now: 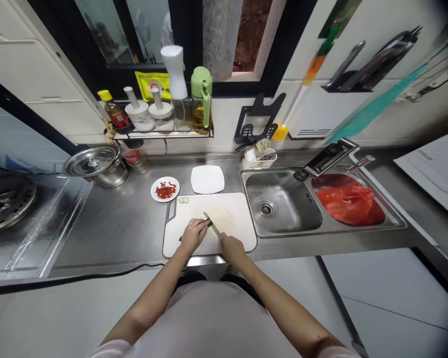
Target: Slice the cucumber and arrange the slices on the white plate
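Note:
A white cutting board [231,214] lies on the steel counter in front of me. My left hand [193,234] is curled down on a green vegetable [209,224] on the board; only a small end of it shows past my fingers. My right hand [232,248] grips the handle of a knife [211,225], whose blade angles up-left and meets the vegetable beside my left fingers. Two pale green slices [184,200] rest at the board's far left corner.
Behind the board stand a small plate of chopped red chilli [165,189] and an empty square white plate [207,179]. A sink [283,206] lies to the right, with a red bag [346,201] in the further basin. A lidded steel pot [97,166] and condiment rack [160,117] are at back left.

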